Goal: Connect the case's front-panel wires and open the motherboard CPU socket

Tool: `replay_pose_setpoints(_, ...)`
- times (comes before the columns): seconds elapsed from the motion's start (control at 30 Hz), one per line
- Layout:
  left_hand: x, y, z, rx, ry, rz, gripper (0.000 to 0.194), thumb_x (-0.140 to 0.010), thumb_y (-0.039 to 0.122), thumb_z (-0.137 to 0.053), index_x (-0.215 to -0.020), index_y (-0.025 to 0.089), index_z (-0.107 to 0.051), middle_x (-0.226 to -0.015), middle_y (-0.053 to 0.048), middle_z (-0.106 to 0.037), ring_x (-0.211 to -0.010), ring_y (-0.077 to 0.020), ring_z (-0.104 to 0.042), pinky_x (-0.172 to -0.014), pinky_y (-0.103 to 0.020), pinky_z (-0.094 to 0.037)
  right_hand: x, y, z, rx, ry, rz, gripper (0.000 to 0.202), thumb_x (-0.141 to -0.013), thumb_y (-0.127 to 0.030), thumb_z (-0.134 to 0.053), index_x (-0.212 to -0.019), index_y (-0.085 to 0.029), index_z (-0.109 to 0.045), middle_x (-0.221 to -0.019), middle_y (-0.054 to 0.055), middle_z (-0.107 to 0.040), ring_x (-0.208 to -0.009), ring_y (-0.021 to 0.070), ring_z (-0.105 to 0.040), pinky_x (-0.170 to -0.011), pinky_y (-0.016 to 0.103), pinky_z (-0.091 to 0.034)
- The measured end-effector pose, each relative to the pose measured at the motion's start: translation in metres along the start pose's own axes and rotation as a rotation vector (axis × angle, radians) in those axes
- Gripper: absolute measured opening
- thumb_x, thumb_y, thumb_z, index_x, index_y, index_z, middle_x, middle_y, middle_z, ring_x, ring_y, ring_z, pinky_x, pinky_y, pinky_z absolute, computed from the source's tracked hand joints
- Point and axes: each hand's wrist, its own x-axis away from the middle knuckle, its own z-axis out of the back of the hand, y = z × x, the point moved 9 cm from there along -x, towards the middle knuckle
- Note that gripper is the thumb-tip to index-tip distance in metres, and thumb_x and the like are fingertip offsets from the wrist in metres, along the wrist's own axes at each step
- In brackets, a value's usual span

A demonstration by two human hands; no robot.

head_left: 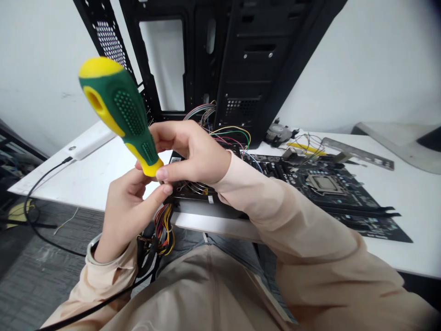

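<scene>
White wall fills the background, and under it runs a white table (396, 220) that crosses my view from left to right. On the table stands an open black case (241, 59), its bare frame facing me, with a bundle of coloured wires (227, 131) spilling out at its foot. To the right of the case lies a motherboard (327, 186), flat on the table, and beyond it a grey metal plate (358, 151).

I see both hands raised in front of the table's near edge, close to my chest. The screwdriver (117, 110) sits between them. Its long axis runs on a slant: the yellow butt of the green handle points up and to the left, toward the wall, and the narrow yellow collar points down and to the right, into the hands. The shaft and tip are hidden behind the fingers, so I cannot tell where they end.

My right hand (193, 151) comes in from the right, thumb and forefinger pressed together just under the collar, pinching the screwdriver there. My left hand (127, 207) rises from below, its fingers curled and meeting the right hand's fingertips at the same spot; whether it holds the shaft I cannot tell.

Behind the hands a black power unit (193, 193) rests at the table's edge, its wire loom (161, 230) hanging down.
</scene>
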Motion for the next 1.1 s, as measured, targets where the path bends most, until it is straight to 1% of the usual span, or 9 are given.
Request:
replay_pose_setpoints(0.13, 0.000, 0.000, 0.000, -0.024, 0.064, 0.008, 0.007, -0.076, 0.022, -0.071, -0.078, 0.020, -0.065, -0.073, 0.004, -0.069, -0.068, -0.0133, -0.063, -0.065, -0.025, -0.050, 0.000, 0.000, 0.003, 0.028, 0.038, -0.032, 0.025, -0.065, -0.015, -0.066, -0.085, -0.016, -0.053, -0.089, 0.000, -0.064, -0.084, 0.0101, -0.061, -0.085, 0.025, -0.050)
replay_pose_setpoints(0.3, -0.001, 0.002, 0.002, -0.016, 0.112, 0.020, 0.010, -0.073, 0.020, -0.073, -0.076, 0.020, -0.063, -0.069, 0.005, -0.065, -0.064, -0.0116, -0.059, -0.061, -0.023, -0.048, -0.002, -0.002, 0.003, 0.027, 0.061, -0.074, 0.024, -0.062, -0.012, -0.066, -0.081, -0.019, -0.052, -0.083, -0.003, -0.064, -0.081, 0.0102, -0.060, -0.083, 0.024, -0.050)
replay_pose_setpoints(0.4, -0.002, 0.002, 0.002, -0.037, 0.083, 0.022, 0.008, -0.075, 0.020, -0.070, -0.075, 0.019, -0.062, -0.066, 0.005, -0.064, -0.061, -0.0111, -0.057, -0.059, -0.023, -0.046, -0.003, 0.002, 0.006, 0.075, 0.074, -0.117, 0.025, -0.061, -0.013, -0.068, -0.080, -0.018, -0.053, -0.082, -0.004, -0.063, -0.082, 0.0106, -0.060, -0.082, 0.024, -0.050)
replay_pose_setpoints(0.5, -0.003, 0.001, 0.000, -0.071, 0.026, 0.023, 0.009, -0.077, 0.022, -0.069, -0.073, 0.020, -0.062, -0.066, 0.004, -0.065, -0.060, -0.0121, -0.057, -0.058, -0.024, -0.045, -0.001, 0.004, 0.011, 0.119, 0.109, -0.113, 0.027, -0.060, -0.015, -0.071, -0.083, -0.016, -0.055, -0.081, -0.004, -0.062, -0.085, 0.0121, -0.060, -0.084, 0.026, -0.050)
replay_pose_setpoints(0.63, -0.003, 0.006, 0.000, -0.143, -0.016, -0.027, 0.007, -0.079, 0.024, -0.068, -0.074, 0.020, -0.064, -0.066, 0.005, -0.068, -0.058, -0.0127, -0.060, -0.055, -0.024, -0.046, 0.002, 0.001, 0.008, 0.115, 0.104, -0.049, 0.030, -0.064, -0.019, -0.067, -0.092, -0.015, -0.056, -0.083, -0.003, -0.060, -0.085, 0.0117, -0.060, -0.086, 0.028, -0.050)
replay_pose_setpoints(0.73, -0.001, 0.011, -0.001, -0.159, -0.041, -0.076, 0.009, -0.081, 0.022, -0.065, -0.072, 0.021, -0.064, -0.069, 0.005, -0.070, -0.060, -0.0118, -0.063, -0.057, -0.022, -0.049, 0.001, 0.000, 0.006, 0.101, 0.086, 0.005, 0.033, -0.069, -0.021, -0.062, -0.100, -0.012, -0.054, -0.083, -0.004, -0.058, -0.086, 0.0108, -0.058, -0.088, 0.030, -0.050)
replay_pose_setpoints(0.87, 0.001, 0.014, 0.000, -0.166, -0.050, -0.111, 0.008, -0.083, 0.019, -0.064, -0.076, 0.022, -0.067, -0.077, 0.005, -0.073, -0.067, -0.0122, -0.067, -0.064, -0.021, -0.052, -0.001, 0.003, 0.006, 0.096, 0.062, -0.012, 0.040, -0.075, -0.025, -0.060, -0.112, -0.011, -0.050, -0.089, -0.004, -0.060, -0.092, 0.0120, -0.057, -0.089, 0.031, -0.049)
replay_pose_setpoints(1.0, 0.002, 0.013, -0.002, -0.233, -0.085, -0.124, 0.009, -0.085, 0.021, -0.062, -0.085, 0.023, -0.071, -0.081, 0.003, -0.075, -0.069, -0.0138, -0.069, -0.064, -0.022, -0.053, -0.002, 0.004, 0.008, 0.030, 0.053, -0.034, 0.046, -0.064, -0.030, -0.072, -0.102, -0.013, -0.052, -0.090, -0.001, -0.062, -0.089, 0.0136, -0.060, -0.089, 0.029, -0.048)
replay_pose_setpoints(1.1, 0.004, 0.012, -0.002, -0.272, -0.072, -0.118, 0.012, -0.086, 0.023, -0.059, -0.087, 0.022, -0.071, -0.081, 0.001, -0.075, -0.070, -0.0153, -0.069, -0.064, -0.024, -0.054, -0.001, 0.002, 0.007, -0.041, 0.058, -0.021, 0.043, -0.060, -0.025, -0.072, -0.097, -0.015, -0.052, -0.089, 0.000, -0.062, -0.087, 0.0146, -0.063, -0.090, 0.031, -0.050)
